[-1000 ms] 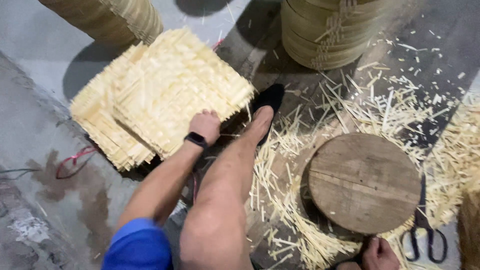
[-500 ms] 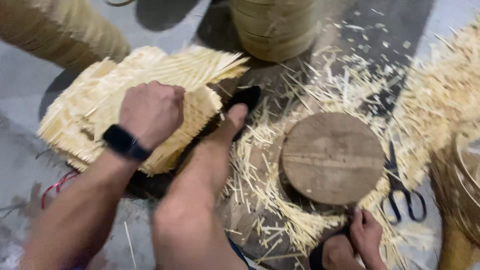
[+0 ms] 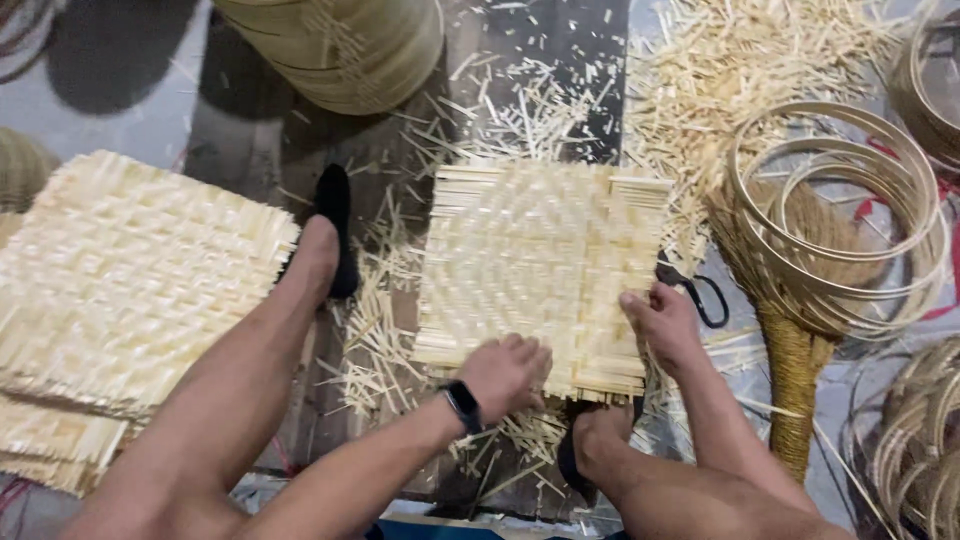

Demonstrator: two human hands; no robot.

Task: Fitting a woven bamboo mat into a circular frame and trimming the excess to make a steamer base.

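A square woven bamboo mat (image 3: pixel 540 270) lies flat in front of me, over scattered bamboo offcuts. My left hand (image 3: pixel 508 372), with a black band on the wrist, grips the mat's near edge. My right hand (image 3: pixel 662 322) holds the mat's near right corner. A stack of similar woven mats (image 3: pixel 130 290) rests at the left, beside my left leg (image 3: pixel 250 360) and its black sandal (image 3: pixel 335 225).
Rolled bamboo bands form a big drum (image 3: pixel 340 45) at the top. Thin bamboo hoops (image 3: pixel 830 215) and a straw broom (image 3: pixel 790 360) lie at the right. Black scissors (image 3: pixel 700 295) peek out by the mat's right edge. Splinters (image 3: pixel 760 50) litter the floor.
My left hand left the mat stack at the left, and a single mat now lies where the round wooden block was. Both hands now hold its near edge; the view shifted right.
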